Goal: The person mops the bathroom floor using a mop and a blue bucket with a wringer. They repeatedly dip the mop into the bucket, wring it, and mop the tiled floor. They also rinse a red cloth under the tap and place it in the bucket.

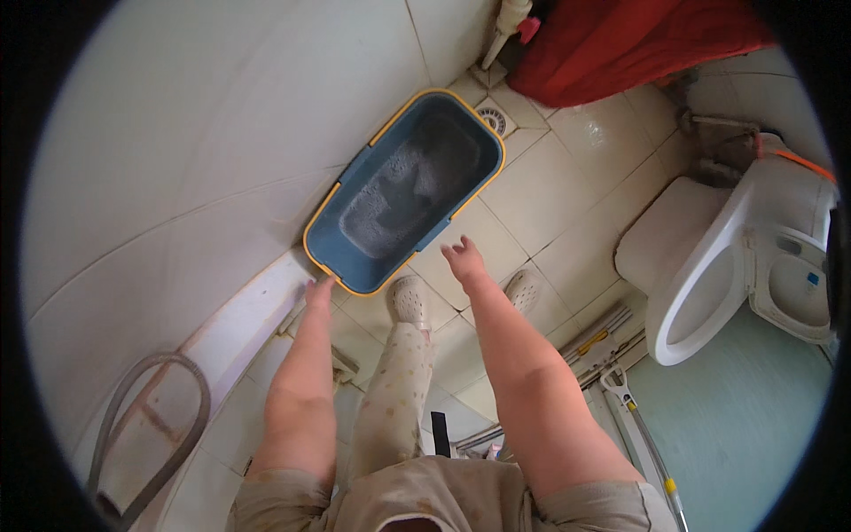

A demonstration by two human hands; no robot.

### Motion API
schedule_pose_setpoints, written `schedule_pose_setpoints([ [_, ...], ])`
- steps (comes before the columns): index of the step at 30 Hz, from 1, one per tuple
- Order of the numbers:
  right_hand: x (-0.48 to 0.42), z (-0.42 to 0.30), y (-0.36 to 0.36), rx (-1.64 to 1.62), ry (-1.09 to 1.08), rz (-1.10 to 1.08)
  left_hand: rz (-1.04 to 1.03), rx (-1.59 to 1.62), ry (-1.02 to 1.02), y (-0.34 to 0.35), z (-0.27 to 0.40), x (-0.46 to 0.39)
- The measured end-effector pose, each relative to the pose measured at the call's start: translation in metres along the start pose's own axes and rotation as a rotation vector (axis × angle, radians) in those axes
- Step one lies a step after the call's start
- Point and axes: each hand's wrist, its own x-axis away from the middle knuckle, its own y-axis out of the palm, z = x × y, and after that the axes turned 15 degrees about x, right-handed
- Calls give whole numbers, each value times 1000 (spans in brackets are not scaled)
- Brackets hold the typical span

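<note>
A long blue plastic bucket with a yellow rim (pixel 432 236) stands on the tiled floor beside the wall, with sudsy water (pixel 399 199) inside. My left hand (pixel 320 291) is at its near left corner, against or just beside the rim; whether its fingers grip the rim cannot be told. Off the bucket's near right side, my right hand (pixel 463 258) hovers over the floor tiles with fingers apart and nothing in it.
A round floor drain (pixel 492 120) lies beyond the bucket. Red cloth (pixel 631 46) hangs at the upper right. To the right is a white toilet (pixel 698 306) with its seat raised. A mop handle (pixel 655 445) leans at lower right; a grey hose (pixel 206 399) loops at lower left.
</note>
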Motion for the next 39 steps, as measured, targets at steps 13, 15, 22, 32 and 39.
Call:
schedule_pose_setpoints([
  [13,-49,-26,5,-189,32,169,-420,591,-226,13,45,36],
  [15,-36,-37,-16,-209,33,94,-508,497,-163,3,44,48],
  [22,0,-21,-52,-624,70,-61,-500,583,85,-23,82,139],
  [32,172,11,-143,-808,-5,51,-623,506,223,-98,126,299],
  [39,308,13,-223,-920,-29,124,-832,443,398,-137,186,411],
])
